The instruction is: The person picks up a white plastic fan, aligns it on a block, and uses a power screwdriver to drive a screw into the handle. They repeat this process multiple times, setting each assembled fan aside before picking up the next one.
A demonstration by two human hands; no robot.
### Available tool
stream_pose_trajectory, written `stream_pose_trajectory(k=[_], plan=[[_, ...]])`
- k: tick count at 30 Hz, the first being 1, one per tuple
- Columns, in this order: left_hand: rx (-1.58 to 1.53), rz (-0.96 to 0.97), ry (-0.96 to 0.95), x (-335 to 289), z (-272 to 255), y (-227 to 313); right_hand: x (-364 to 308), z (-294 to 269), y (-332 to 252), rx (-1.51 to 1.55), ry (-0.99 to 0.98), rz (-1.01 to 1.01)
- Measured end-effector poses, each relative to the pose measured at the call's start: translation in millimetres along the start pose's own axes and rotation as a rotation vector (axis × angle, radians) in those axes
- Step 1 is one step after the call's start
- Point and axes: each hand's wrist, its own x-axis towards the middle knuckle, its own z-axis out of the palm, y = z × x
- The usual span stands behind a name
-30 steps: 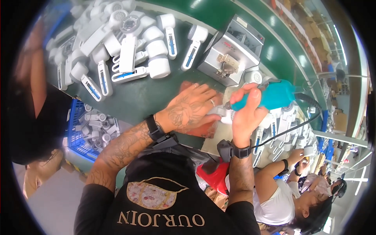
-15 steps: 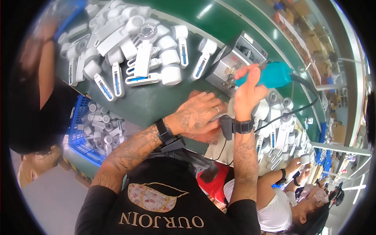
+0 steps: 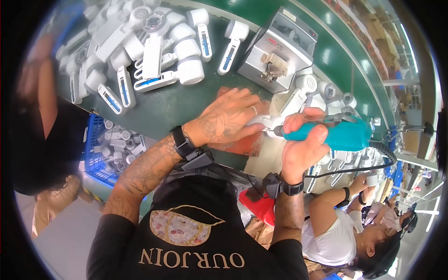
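My right hand [image 3: 303, 148] is closed round a teal electric screwdriver [image 3: 345, 135], held nearly level with its tip pointing left. The tip meets or nearly meets a white plastic part [image 3: 259, 123], which my left hand [image 3: 231, 115] grips and covers for the most part. Under the left hand lies a reddish-orange pad [image 3: 240, 145] on the green bench. Just beyond stands a grey metal screw feeder [image 3: 275, 51] with a small bracket on its front. Whether a screw sits on the tip is hidden.
White round-headed handheld devices [image 3: 154, 56] with blue-striped handles are heaped at the far left. More white units [image 3: 326, 95] lie at the right. A blue basket [image 3: 95, 154] holds small white parts. One person [image 3: 42, 116] is at the left, another [image 3: 333, 228] at the right. A black cable [image 3: 385, 154] trails from the screwdriver.
My right hand has brought the screwdriver from the screw feeder down and toward me, to the white part. The left hand stays over the pad. The whole view has shifted slightly.
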Motion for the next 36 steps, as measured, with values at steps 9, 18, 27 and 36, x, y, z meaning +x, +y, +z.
stream_pose_trajectory(k=[9, 18, 27, 36], plan=[[-0.026, -0.013, -0.053, 4.7, 3.6, -1.8, 1.2, -1.6, 15.0, 0.046, -0.059, -0.024], [0.077, 0.150, -0.010, -13.0, -15.3, 1.0, -15.7, -2.1, 19.7, -0.103, 0.112, 0.217], [-0.221, -0.598, 0.651, -87.6, -126.6, -10.1, -34.8, -24.1, -76.3, 0.075, 0.324, -0.127], [0.238, -0.576, 1.129, -127.3, -269.1, -160.7, -73.3, -25.0, -30.9, 0.128, 0.100, 0.123]])
